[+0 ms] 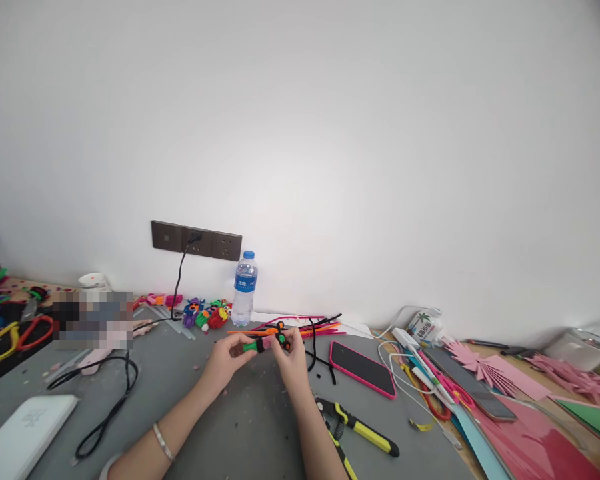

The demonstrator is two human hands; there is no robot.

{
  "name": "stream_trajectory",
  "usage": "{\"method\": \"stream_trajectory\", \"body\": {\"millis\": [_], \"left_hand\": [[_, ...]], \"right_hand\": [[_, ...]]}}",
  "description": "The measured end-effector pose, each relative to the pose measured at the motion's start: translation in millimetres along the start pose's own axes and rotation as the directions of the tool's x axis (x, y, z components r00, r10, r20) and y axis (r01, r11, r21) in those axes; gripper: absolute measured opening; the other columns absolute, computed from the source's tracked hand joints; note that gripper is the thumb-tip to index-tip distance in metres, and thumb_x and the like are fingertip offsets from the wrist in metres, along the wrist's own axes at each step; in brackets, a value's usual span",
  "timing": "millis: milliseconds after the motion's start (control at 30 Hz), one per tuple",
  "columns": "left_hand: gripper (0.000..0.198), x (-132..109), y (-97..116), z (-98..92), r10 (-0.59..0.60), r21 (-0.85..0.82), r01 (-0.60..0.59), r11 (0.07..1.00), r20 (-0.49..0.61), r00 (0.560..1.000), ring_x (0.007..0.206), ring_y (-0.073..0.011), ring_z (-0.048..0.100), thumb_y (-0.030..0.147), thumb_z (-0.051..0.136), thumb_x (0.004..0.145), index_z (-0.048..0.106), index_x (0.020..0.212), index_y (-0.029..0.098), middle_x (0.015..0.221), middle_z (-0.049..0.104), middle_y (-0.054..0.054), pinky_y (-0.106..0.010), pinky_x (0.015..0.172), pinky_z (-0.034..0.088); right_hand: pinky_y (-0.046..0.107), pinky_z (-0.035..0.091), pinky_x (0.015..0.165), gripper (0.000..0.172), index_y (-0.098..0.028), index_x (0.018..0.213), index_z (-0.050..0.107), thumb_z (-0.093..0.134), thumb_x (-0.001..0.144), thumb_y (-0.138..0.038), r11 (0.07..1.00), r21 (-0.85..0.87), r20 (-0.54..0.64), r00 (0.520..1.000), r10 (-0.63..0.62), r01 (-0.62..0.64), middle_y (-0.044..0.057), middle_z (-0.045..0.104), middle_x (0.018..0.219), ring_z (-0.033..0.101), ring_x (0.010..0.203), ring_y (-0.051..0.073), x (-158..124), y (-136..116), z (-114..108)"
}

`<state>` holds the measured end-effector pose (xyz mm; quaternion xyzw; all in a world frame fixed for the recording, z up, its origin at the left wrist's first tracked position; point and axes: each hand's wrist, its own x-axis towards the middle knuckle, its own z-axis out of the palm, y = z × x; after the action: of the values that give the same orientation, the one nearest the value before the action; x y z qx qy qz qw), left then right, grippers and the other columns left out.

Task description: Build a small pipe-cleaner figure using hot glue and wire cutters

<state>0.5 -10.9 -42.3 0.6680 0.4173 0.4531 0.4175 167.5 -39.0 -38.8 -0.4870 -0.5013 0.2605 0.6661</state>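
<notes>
1. Fuzzy toy [267, 343], green, black and pink, is up in your two hands, closer to you than the water bottle [245, 293] and a little to its right.
2. Your left hand [224, 360] pinches the green end, with the thumb and fingertips closed on it. A pale bracelet [163, 441] goes around that wrist, on your side of the bottle.
3. Your right hand [294, 357] has its thumb and fingers closed on the other end, by the black and orange bits. Some of those fingers are hidden, so you cannot tell how each one bends.
4. That bottle stands up near the wall, with a blue cap and a blue label.
5. Just left of the bottle you have a bunch of bright little toys [207, 315]. Up and left of it are dark wall sockets [196, 241] with a black cord plugged in.
6. Right of the bottle lie orange and pink fuzzy sticks [330, 329], with some black ones [313, 343] too.
7. Farther right of the bottle, and closer to you, is a phone [363, 369] with a pink edge. Even closer to you are yellow and black cutters [367, 432].
8. Far left of the bottle, near you, lies a flat white box [27, 433].
</notes>
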Motion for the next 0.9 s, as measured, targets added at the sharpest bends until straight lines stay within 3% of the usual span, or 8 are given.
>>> {"method": "stream_trajectory", "body": {"millis": [333,600,900], "left_hand": [[0.025,0,6,-0.6,-0.024,-0.063,0.024,0.998,-0.003,1.0,0.059,-0.0141,0.053,0.036,0.07,0.068,0.066,0.08,0.015,0.081,0.069,-0.005,-0.024,0.055,0.039],[0.021,-1,10,-1.5,-0.031,-0.073,0.037,0.997,0.078,0.996,0.061,-0.0147,0.056,0.036,0.068,0.07,0.061,0.077,0.017,0.073,0.066,-0.001,-0.025,0.058,0.041],[0.028,-4,17,2.7,-0.069,-0.096,0.085,0.992,0.157,0.985,0.062,-0.0155,0.058,0.039,0.069,0.069,0.063,0.082,0.016,0.072,0.065,-0.001,-0.026,0.06,0.045]], "right_hand": [[0.027,0.043,0.062,0.023,-0.02,0.08,0.053,0.059,0.082,-0.042,0.996,0.084,0.097,0.995,-0.009,0.0,0.0,0.053,0.072,0.052,0.066,0.016,5,-7,-6],[0.03,0.047,0.069,0.023,-0.019,0.09,0.061,0.064,0.08,-0.04,0.995,0.095,0.131,0.991,-0.008,-0.004,0.007,0.064,0.089,0.06,0.081,0.021,5,-5,-7],[0.032,0.049,0.072,0.024,-0.019,0.093,0.063,0.064,0.082,-0.04,0.998,0.061,0.153,0.988,-0.026,0.017,0.007,0.067,0.088,0.062,0.083,0.022,5,-9,-8]]}}
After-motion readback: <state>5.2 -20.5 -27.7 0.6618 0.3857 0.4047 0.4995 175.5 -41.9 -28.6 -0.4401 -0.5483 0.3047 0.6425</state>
